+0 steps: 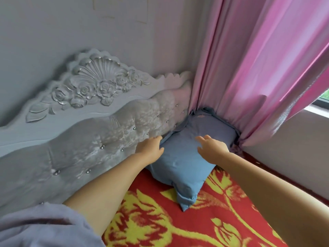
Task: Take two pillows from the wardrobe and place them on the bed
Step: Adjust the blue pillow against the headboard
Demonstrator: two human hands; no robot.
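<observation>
Pillow [185, 157], blue, lies on the bed's red and yellow blanket [195, 229] in the corner where the tufted grey headboard [89, 139] meets the pink curtain [258, 77]; left hand [149, 148] touches its left edge, fingers curled, grip unclear; right hand [211, 148] rests spread open on top

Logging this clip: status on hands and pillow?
Left hand open at blue fabric pillow's edge, right hand open on top. Pillow on red-yellow blanket, by headboard. Pink curtain crowds corner.
</observation>
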